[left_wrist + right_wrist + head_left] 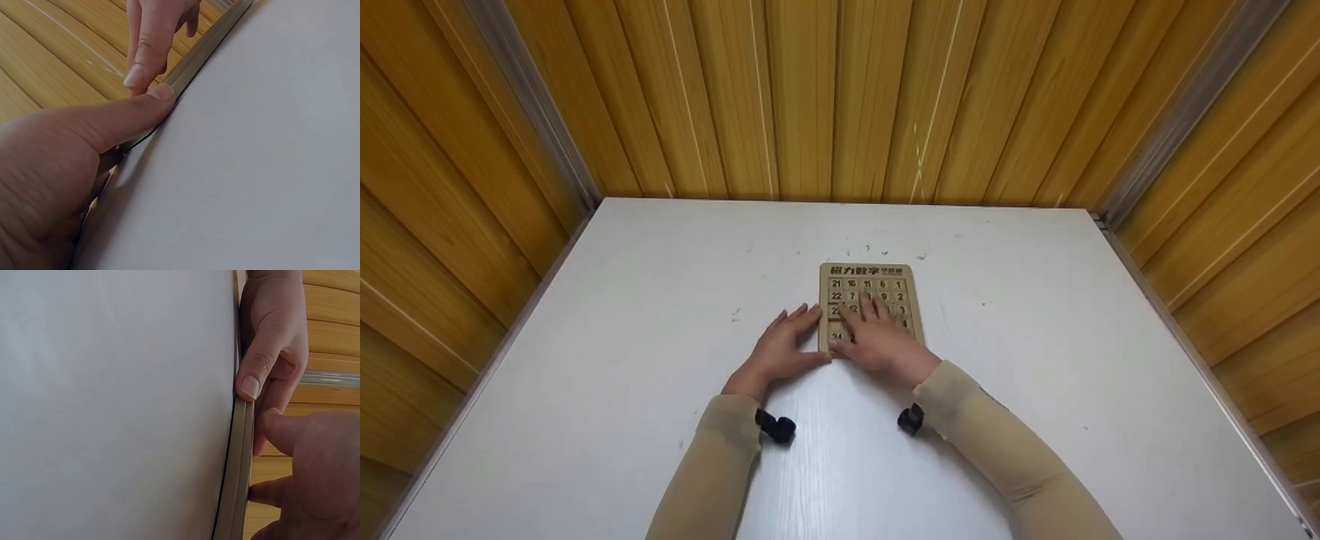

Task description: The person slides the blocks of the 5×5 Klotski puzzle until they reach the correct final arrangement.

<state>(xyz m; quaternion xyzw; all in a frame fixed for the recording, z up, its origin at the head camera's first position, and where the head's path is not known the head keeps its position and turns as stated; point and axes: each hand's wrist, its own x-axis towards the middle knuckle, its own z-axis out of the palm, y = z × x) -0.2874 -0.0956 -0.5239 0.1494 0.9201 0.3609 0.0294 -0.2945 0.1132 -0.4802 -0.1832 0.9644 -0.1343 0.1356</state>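
Observation:
A wooden sliding number puzzle (pixel 872 271) lies flat near the middle of the table, with rows of numbered square tiles and printed characters along its top. My left hand (pixel 784 349) holds its lower left corner, fingers along the left side and thumb against the near edge. In the left wrist view that thumb (pixel 135 115) presses the puzzle's rim. My right hand (pixel 881 341) is spread over the tiles, fingertips on them, hiding much of the lower right part. One fingertip is beside the 23 tile (pixel 835 311). Below that tile a gap shows in the left column.
The puzzle rests on a white table (pixel 660 300) with small dark marks. Wood-patterned panels (pixel 802 97) stand behind and on both sides, with metal posts at the corners. Each wrist wears a small black camera, such as the left one (pixel 777 427).

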